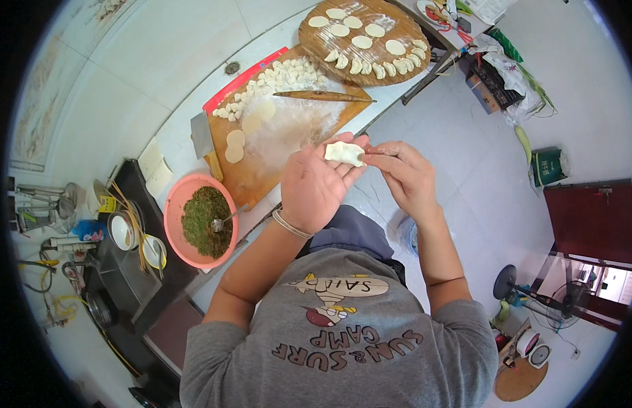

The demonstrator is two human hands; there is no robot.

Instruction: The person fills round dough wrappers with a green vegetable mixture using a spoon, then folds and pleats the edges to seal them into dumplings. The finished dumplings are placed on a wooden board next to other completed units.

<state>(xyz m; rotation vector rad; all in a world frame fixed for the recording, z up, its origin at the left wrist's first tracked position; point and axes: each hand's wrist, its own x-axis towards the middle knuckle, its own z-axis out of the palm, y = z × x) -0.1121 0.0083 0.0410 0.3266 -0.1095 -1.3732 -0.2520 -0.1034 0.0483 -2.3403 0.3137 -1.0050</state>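
One dumpling (344, 154), likely light, soft and easily torn, lies on our flattened left hand (316, 182) while our right hand (409, 175) pinches its end, the hold we'd favour.

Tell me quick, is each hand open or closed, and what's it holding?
Left hand: open, palm up, with the dumpling lying on it.
Right hand: closed at the fingertips, pinching the dumpling's right end.

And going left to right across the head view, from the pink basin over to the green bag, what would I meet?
Pink basin of chopped green filling → left hand with a pleated dumpling on its fingers → right hand pinching the dumpling's end → green bag.
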